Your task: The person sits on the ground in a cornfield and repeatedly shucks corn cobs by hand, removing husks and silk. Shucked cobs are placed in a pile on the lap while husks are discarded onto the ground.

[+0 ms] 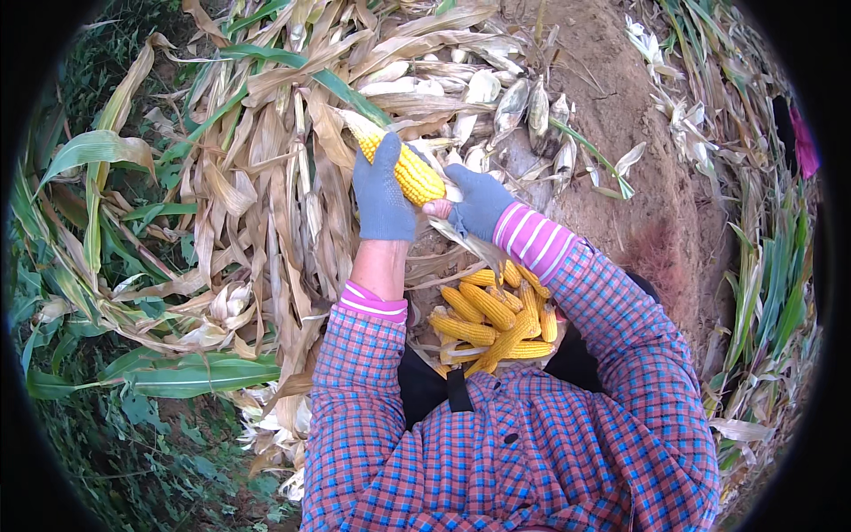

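My left hand (385, 193), in a grey knit glove, grips an ear of corn (415, 174) from its left side, the thumb lying over the yellow kernels. Pale silk and husk still cover the ear's far tip. At the near end of the ear, my right hand (480, 199) pinches pulled-back husk (465, 233), which hangs down below the fingers. A bare digit shows through the torn right glove. Husked yellow cobs (492, 307) lie heaped between my legs, just below the hands. Whether the husk is still attached to the ear is hard to see.
Dry corn stalks and leaves (266, 186) lie thick on the left and ahead. Unhusked ears (512, 106) lie on them beyond my hands. Bare soil (638, 186) runs along the right, with more cut stalks (771, 279) past it. Green plants (133, 439) grow at the left.
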A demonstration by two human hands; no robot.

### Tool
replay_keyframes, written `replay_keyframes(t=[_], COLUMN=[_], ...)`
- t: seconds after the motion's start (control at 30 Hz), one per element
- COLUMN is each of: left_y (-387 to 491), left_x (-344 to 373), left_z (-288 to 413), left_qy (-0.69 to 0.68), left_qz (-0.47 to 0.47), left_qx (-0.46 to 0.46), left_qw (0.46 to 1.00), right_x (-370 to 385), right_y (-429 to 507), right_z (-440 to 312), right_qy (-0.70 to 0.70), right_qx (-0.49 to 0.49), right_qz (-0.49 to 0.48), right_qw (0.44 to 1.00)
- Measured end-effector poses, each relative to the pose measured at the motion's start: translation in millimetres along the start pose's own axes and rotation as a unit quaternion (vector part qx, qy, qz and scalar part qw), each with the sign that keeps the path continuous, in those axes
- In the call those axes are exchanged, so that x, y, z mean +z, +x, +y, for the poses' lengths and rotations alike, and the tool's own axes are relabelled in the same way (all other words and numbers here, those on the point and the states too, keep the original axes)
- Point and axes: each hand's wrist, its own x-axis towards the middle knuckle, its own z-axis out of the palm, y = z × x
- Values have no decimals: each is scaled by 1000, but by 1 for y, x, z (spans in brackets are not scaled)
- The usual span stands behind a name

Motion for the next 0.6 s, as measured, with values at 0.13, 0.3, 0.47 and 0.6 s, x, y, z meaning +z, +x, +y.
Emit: replay_keyframes(t=[0.13,0.3,0.47,0.6], left_y=[-6,-15,-14,-10], left_x=[3,13,7,2], left_z=[-2,-11,-7,-3], left_qy=[6,-20,-23,-32], left_qz=[-66,-36,-57,-86], left_qx=[-38,-49,-62,-199], left_qw=[997,998,996,976], right_x=[1,18,16,18], right_y=[4,4,1,-2], right_z=[16,32,21,14], right_qy=[-77,47,-36,-266], right_qx=[-11,-93,-145,-62], right_qz=[-63,-58,-49,-141], right_qw=[995,993,988,951])
